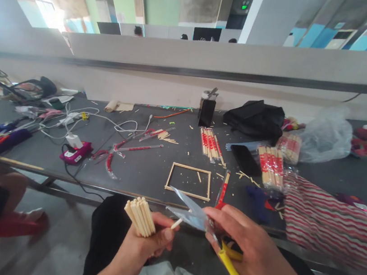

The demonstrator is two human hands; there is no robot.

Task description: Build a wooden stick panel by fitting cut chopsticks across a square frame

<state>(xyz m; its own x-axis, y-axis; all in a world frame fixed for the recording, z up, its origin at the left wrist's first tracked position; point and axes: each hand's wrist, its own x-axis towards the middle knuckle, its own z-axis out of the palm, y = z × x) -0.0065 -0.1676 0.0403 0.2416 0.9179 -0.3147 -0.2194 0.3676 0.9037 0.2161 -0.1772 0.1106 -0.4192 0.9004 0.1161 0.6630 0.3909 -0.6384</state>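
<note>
My left hand (147, 246) is closed around a bundle of round wooden chopsticks (140, 217), their ends pointing up. Between its thumb and index finger it also pinches a single chopstick (177, 223), which points toward the scissors. My right hand (244, 237) grips scissors (193, 216) with yellow handles. Their blades are apart, and the single chopstick's end lies by them; whether they touch it I cannot tell. Just beyond the blades, a rectangular frame of sticks (188, 194) lies flat on the dark table (144, 173). A stick in a red wrapper (223, 189) lies beyond my right hand.
Red-wrapped chopsticks (210, 143), a phone (245, 160) and a chopstick pack (271, 165) lie at centre right. Striped cloth (332, 222) and a plastic bag (323, 134) are farther right. Left are torn wrappers (109, 163), white cables (104, 118) and a purple box (77, 153). A person's leg (15, 191) shows left.
</note>
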